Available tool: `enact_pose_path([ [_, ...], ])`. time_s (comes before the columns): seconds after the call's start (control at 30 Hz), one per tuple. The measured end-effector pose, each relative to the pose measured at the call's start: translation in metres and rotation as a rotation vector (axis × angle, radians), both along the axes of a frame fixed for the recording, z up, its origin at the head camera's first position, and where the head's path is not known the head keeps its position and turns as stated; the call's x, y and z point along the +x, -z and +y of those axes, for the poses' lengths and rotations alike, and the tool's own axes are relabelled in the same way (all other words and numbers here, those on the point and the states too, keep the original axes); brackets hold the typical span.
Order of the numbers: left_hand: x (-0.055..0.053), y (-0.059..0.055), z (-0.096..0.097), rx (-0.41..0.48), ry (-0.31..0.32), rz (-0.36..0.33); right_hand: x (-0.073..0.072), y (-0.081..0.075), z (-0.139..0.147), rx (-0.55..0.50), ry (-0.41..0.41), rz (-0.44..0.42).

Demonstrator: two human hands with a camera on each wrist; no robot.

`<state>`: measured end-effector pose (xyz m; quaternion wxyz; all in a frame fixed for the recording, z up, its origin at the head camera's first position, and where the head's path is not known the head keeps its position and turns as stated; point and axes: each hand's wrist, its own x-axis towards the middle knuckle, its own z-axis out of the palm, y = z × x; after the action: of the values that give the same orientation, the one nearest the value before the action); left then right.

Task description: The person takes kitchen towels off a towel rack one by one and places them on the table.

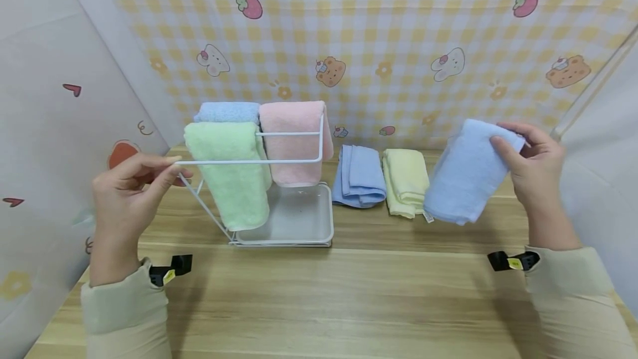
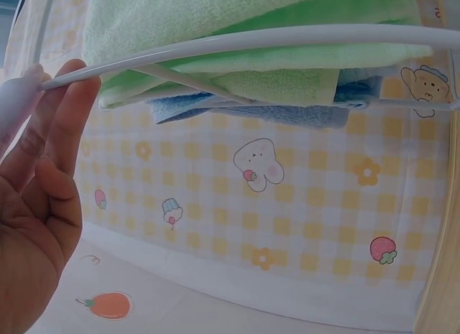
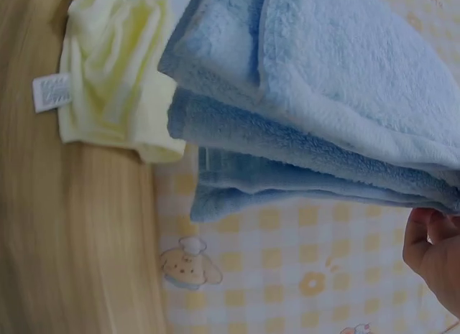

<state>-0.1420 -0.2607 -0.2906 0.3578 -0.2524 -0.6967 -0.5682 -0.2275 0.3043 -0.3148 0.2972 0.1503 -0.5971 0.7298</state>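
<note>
My left hand (image 1: pixel 132 187) pinches the front left corner of a white wire rack (image 1: pixel 294 162) between thumb and fingers. A green towel (image 1: pixel 224 181) hangs over the rack's front left, with a blue towel (image 1: pixel 226 111) behind it and a pink towel (image 1: pixel 294 143) to its right. At the right, my right hand (image 1: pixel 538 165) grips one end of a folded light-blue towel (image 1: pixel 466 173), held up off the table. In the right wrist view the layers of this light-blue towel (image 3: pixel 345 82) fan apart away from the fingers.
A folded blue towel (image 1: pixel 361 176) and a yellow towel (image 1: pixel 406 179) with a white tag lie between the rack and my right hand. The rack's base holds a shallow grey-white tray (image 1: pixel 304 215). Behind the wooden table (image 1: pixel 319 303) hangs a checked cloth (image 1: pixel 379 32).
</note>
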Motion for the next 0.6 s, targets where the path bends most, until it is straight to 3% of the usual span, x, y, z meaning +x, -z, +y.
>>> enact_pose_path([
  [0.17,0.001,0.0,0.0,-0.037,-0.059,-0.005,-0.003,0.004,0.013,0.122,-0.04,-0.093],
  [0.3,0.0,0.0,0.0,-0.024,-0.046,-0.002,-0.007,0.008,0.024,0.328,-0.055,-0.223],
  [0.43,-0.001,0.0,0.0,0.006,-0.011,0.0,-0.016,0.013,0.031,0.612,0.027,-0.352],
  [0.6,0.001,0.0,0.0,-0.014,-0.044,-0.012,-0.033,0.021,0.035,0.795,0.109,-0.46],
])
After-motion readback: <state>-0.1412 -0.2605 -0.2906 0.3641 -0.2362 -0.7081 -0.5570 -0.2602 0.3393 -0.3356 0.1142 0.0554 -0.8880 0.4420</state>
